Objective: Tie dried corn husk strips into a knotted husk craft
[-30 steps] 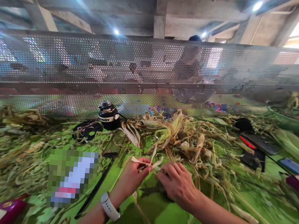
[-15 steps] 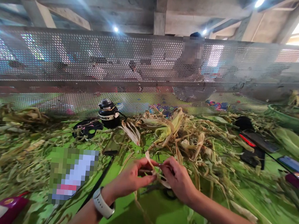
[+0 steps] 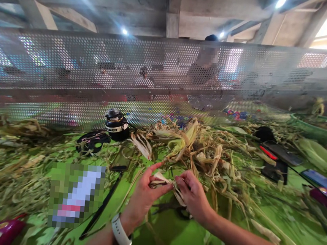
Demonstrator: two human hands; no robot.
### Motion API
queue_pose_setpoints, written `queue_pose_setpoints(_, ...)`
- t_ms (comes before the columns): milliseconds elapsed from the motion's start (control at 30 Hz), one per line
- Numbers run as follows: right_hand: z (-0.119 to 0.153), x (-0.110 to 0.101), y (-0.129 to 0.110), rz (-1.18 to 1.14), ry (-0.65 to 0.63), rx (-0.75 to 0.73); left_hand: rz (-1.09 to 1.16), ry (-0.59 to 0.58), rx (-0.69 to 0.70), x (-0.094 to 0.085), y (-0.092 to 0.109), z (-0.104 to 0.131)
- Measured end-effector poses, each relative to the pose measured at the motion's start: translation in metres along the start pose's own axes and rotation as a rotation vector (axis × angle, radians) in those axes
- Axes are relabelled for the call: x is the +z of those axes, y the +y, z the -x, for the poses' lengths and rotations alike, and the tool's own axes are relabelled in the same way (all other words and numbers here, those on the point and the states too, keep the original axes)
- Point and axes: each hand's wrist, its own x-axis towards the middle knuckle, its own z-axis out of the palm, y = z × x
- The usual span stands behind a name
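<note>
Just above the green tabletop [image 3: 190,241], my left hand [image 3: 143,191] and my right hand [image 3: 193,195] hold a thin, pale strip of dried corn husk [image 3: 161,178] between them. My left thumb presses on the strip, while the index finger points up and away. The fingertips of my right hand pinch its other end, and a loose tail hangs below. Dark scissors [image 3: 163,207] lie under my hands, their handles partly hidden by the right one. Beyond my fingers is a heap of dry husks [image 3: 206,156], with a greener husk [image 3: 189,136] on top.
A black flask [image 3: 116,125] and a black round object [image 3: 93,142] stand at the back left. Several phones, one with a lit screen [image 3: 320,180], lie at the right near a green basket [image 3: 298,121]. A perforated metal screen [image 3: 144,75] closes off the back; people are behind it.
My left hand has turned more upright, and its index finger has lifted off the strip. The husk strip, upright before, now lies flatter between my hands. The view has shifted slightly.
</note>
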Motion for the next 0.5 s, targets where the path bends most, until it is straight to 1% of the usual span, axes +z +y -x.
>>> queue_pose_setpoints(67, 0.001, 0.002, -0.002, -0.16, -0.03, 0.106, 0.135, -0.041, -0.042, -0.001, -0.004, 0.0)
queue_pose_setpoints(133, 0.002, 0.004, -0.005, -0.28, -0.048, 0.193, 0.289, -0.137, -0.08, -0.003, -0.008, 0.0)
queue_pose_setpoints(167, 0.002, 0.004, -0.007, -0.312, -0.045, 0.212, 0.362, -0.181, -0.098, -0.004, -0.009, -0.001)
queue_pose_setpoints(233, 0.003, 0.004, -0.009, -0.328, -0.028, 0.206, 0.469, -0.227, -0.134, -0.004, -0.012, -0.001)
queue_pose_setpoints(300, 0.004, 0.003, -0.008, -0.311, -0.024, 0.171, 0.526, -0.217, -0.167, 0.0, -0.015, 0.001)
queue_pose_setpoints(433, 0.005, 0.003, -0.002, -0.172, 0.003, 0.087, 0.657, -0.081, -0.184, 0.017, -0.026, 0.01)
queue_pose_setpoints(467, 0.005, 0.003, -0.001, -0.137, 0.021, 0.061, 0.696, -0.054, -0.193, 0.021, -0.029, 0.013)
queue_pose_setpoints(500, 0.004, 0.003, -0.001, -0.116, 0.039, 0.036, 0.734, -0.051, -0.191, 0.025, -0.031, 0.015)
